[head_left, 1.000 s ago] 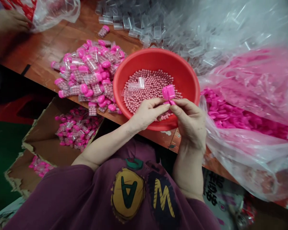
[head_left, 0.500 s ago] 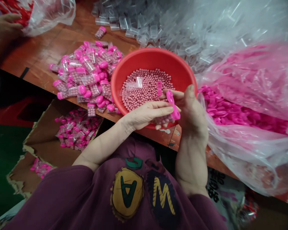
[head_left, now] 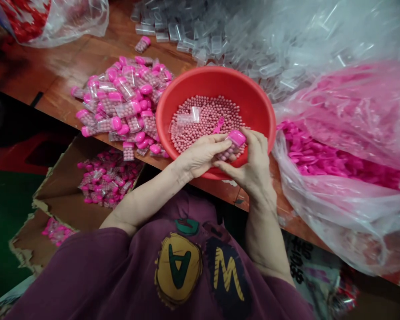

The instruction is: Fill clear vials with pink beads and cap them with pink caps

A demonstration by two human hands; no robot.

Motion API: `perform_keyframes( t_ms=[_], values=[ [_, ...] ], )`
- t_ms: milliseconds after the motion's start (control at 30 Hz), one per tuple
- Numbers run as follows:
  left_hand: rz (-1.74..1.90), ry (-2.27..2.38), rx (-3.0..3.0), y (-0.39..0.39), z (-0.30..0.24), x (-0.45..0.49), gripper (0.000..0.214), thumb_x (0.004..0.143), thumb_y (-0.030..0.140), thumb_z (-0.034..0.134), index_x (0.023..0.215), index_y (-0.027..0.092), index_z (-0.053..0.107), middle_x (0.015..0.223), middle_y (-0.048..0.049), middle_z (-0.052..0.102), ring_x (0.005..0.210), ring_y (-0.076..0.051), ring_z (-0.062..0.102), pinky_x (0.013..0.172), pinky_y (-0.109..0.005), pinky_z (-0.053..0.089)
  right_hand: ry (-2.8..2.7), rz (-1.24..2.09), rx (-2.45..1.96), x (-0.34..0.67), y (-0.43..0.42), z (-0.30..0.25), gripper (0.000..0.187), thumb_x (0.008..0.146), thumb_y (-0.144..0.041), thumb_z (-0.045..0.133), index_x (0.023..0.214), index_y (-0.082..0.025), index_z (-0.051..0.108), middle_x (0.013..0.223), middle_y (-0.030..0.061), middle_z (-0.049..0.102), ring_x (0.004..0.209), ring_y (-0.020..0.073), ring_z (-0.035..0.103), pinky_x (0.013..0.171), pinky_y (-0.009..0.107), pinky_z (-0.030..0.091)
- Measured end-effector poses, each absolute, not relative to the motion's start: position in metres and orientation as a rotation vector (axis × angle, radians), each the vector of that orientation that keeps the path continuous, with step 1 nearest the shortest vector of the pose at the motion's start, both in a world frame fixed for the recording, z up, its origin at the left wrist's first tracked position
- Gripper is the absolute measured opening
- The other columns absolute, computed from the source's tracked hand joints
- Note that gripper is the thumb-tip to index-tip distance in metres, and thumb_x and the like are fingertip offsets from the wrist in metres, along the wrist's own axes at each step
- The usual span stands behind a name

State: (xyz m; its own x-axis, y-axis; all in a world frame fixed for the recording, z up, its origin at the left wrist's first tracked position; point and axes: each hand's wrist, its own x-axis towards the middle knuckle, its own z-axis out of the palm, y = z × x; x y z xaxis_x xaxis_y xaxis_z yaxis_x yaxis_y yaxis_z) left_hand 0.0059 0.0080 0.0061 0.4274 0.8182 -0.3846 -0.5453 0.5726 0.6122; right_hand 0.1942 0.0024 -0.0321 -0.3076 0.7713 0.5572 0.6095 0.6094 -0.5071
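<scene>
Reddish-brown wooden tabletop [head_left: 70, 58] runs diagonally across the workspace, above a green floor [head_left: 10, 209] at the lower left. Mid-table sits a red plastic basin [head_left: 250, 91] of pink beads [head_left: 203, 120], with clear containers [head_left: 188, 116] and a small pink loop-ended piece [head_left: 219, 126] lying on them. From the basin, a heap of capped bead bottles [head_left: 120, 98] lies at nine o'clock, loose clear tubes [head_left: 216, 44] at twelve to one, a plastic bag of pink caps [head_left: 323, 155] at three, and a cardboard box [head_left: 63, 191] holding more bottles at eight. A bag of red pieces [head_left: 26, 20] stands toward ten.

Over the basin's near side, a clear bead-filled bottle [head_left: 224, 154] tilts, its pink cap [head_left: 236, 138] toward one o'clock. The left hand [head_left: 198, 154] grips it between thumb and fingers; the bottle is at its two to three o'clock. The right hand [head_left: 258, 162] curves half open around the bottle, which is at its ten o'clock, fingers beside the cap; I cannot tell whether it grips.
</scene>
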Motion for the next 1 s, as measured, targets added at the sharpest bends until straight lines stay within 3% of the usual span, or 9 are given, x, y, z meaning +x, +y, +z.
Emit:
perform_keyframes(
  t_ms=[100,233,300,400,533,600,700,800,1000],
  values=[
    [0.899,0.763,0.453,0.008,0.003,0.007,0.019,0.095,0.027,0.087,0.094,0.014,0.073,0.082,-0.0013,0.071,0.070,-0.009,0.065,0.064,-0.021,0.046,-2.024,0.211,-1.093,0.191,0.005,-0.040,0.094,0.084,-0.062,0.096,0.162,-0.026,0.056,0.149,0.0210,0.069,0.138,0.0429,0.067,0.120,0.070,0.056],
    [0.907,0.778,0.556,0.006,0.001,0.011,0.022,0.097,0.030,0.085,0.109,0.017,0.073,0.090,-0.0024,0.073,0.077,-0.013,0.068,0.077,-0.026,0.054,-2.013,0.131,-1.082,0.192,0.009,-0.042,0.077,0.086,-0.054,0.092,0.151,-0.025,0.063,0.138,0.0183,0.074,0.127,0.0405,0.070,0.115,0.067,0.059],
    [0.993,0.864,0.666,0.004,0.002,0.015,0.031,0.094,0.023,0.086,0.119,0.018,0.069,0.102,-0.0039,0.075,0.090,-0.015,0.071,0.090,-0.030,0.057,-2.030,0.005,-1.084,0.195,0.011,-0.043,0.070,0.087,-0.052,0.086,0.147,-0.024,0.065,0.130,0.0169,0.077,0.119,0.0388,0.073,0.107,0.065,0.062],
    [1.108,1.088,0.966,0.000,0.002,0.021,0.043,0.082,0.011,0.090,0.119,0.018,0.067,0.123,-0.0090,0.075,0.116,-0.021,0.070,0.113,-0.036,0.053,-2.048,-0.104,-1.106,0.196,0.010,-0.042,0.058,0.092,-0.046,0.076,0.143,-0.020,0.068,0.121,0.0170,0.077,0.111,0.0380,0.073,0.098,0.063,0.063],
    [1.113,1.189,1.232,-0.003,-0.004,0.025,0.030,0.088,0.012,0.083,0.116,0.018,0.075,0.132,-0.0132,0.077,0.133,-0.027,0.066,0.127,-0.044,0.047,-2.041,0.010,-1.292,0.192,0.005,-0.037,0.042,0.098,-0.033,0.066,0.139,-0.025,0.071,0.122,0.0172,0.075,0.113,0.0391,0.070,0.106,0.067,0.057],
    [1.108,1.116,1.145,-0.001,-0.007,0.025,0.023,0.094,0.015,0.078,0.117,0.017,0.078,0.127,-0.0107,0.080,0.126,-0.024,0.070,0.123,-0.041,0.051,-2.083,0.034,-1.321,0.190,0.002,-0.035,0.054,0.094,-0.036,0.073,0.146,-0.026,0.067,0.135,0.0182,0.073,0.123,0.0415,0.068,0.111,0.069,0.055],
    [1.045,0.923,0.846,0.003,-0.007,0.023,0.016,0.104,0.018,0.069,0.116,0.015,0.080,0.109,-0.0053,0.082,0.101,-0.016,0.075,0.104,-0.032,0.060,-2.119,0.091,-1.277,0.187,0.001,-0.036,0.080,0.082,-0.041,0.082,0.155,-0.024,0.057,0.148,0.0198,0.068,0.134,0.0423,0.065,0.113,0.068,0.057],
    [0.990,0.824,0.581,0.005,0.001,0.020,0.013,0.106,0.015,0.067,0.112,0.013,0.079,0.094,-0.0028,0.080,0.081,-0.011,0.073,0.089,-0.026,0.062,-2.074,0.078,-1.236,0.184,0.001,-0.039,0.079,0.083,-0.038,0.081,0.156,-0.023,0.054,0.140,0.0201,0.070,0.129,0.0390,0.067,0.112,0.064,0.059],
    [0.963,0.820,0.460,0.006,0.015,0.018,0.016,0.109,0.006,0.061,0.107,0.009,0.076,0.075,0.0009,0.072,0.063,-0.007,0.065,0.073,-0.019,0.056,-2.173,-0.048,-1.304,0.179,-0.001,-0.038,0.076,0.089,-0.040,0.075,0.157,-0.013,0.054,0.131,0.0218,0.074,0.121,0.0406,0.072,0.107,0.063,0.063]
  ],
)
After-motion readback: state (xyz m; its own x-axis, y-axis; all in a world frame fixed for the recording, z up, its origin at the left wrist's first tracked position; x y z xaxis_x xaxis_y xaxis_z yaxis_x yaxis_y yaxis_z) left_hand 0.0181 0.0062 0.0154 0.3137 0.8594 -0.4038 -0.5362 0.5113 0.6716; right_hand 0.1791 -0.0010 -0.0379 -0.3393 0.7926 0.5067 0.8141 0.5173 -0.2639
